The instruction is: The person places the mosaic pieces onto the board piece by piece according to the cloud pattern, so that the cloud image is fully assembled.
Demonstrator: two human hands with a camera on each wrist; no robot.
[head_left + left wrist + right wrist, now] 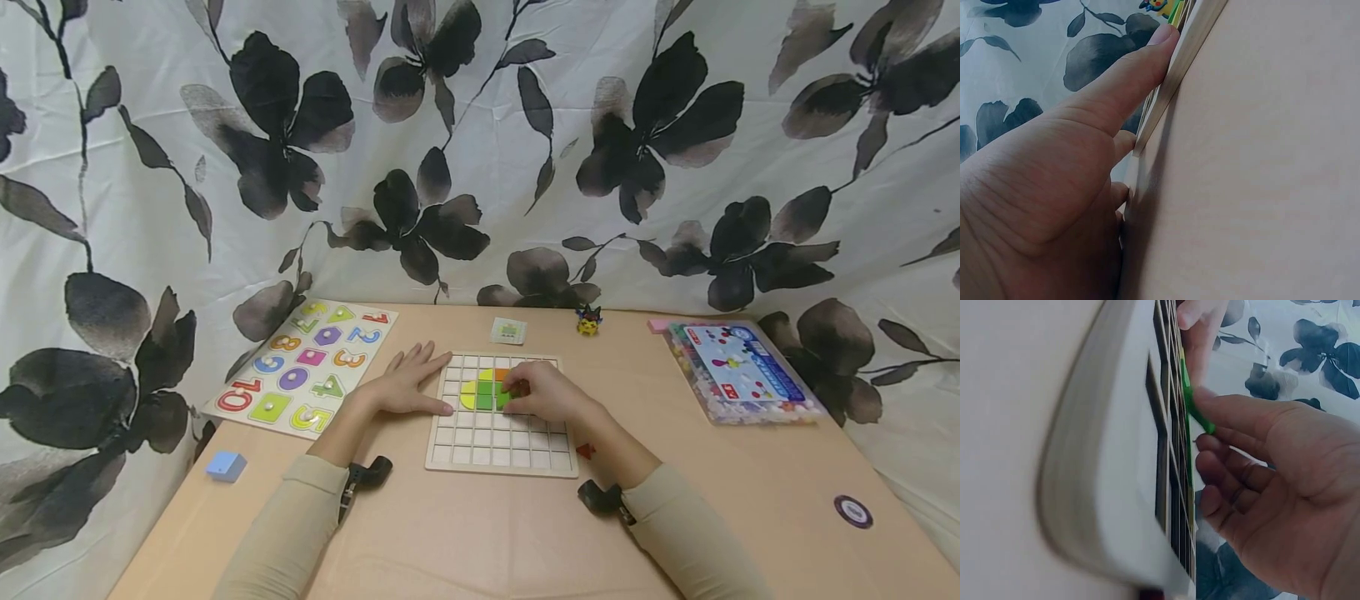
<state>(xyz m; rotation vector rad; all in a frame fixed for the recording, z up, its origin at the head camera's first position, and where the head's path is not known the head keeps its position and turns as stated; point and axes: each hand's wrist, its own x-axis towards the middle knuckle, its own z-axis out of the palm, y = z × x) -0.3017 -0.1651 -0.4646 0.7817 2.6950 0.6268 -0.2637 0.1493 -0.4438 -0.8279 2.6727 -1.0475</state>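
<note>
Tabletop (pixel 450 537), pale and wood-toned, bearing everything listed; positions are taken from the grid board. Number puzzle board (pixel 262 385), left of it. Grid board (pixel 480 456), light-framed, square cells, the working surface. Left hand (pixel 405 389), at its left edge: fingers extended, thumb touching the rim, gripping nothing; best used as a light, steady brace so the frame cannot slide. Right hand (pixel 551 390), over its right-of-centre cells: thumb and index finger pinching one green piece. Laid green tiles (pixel 483 402), near its middle, beside yellow (pixel 468 388) and orange tiles (pixel 498 375): easily bumped, so an approach from above should beat a sideways sweep. Red piece (pixel 585 451), just beside its right edge. Held green piece (pixel 1202 417), above its middle cells, tilted: advisable to level it, match its edges to the dividers, then press flat with a fingertip before loosening the pinch. Exact cell beneath cannot be told; the right fingers cover it in the head view.
</note>
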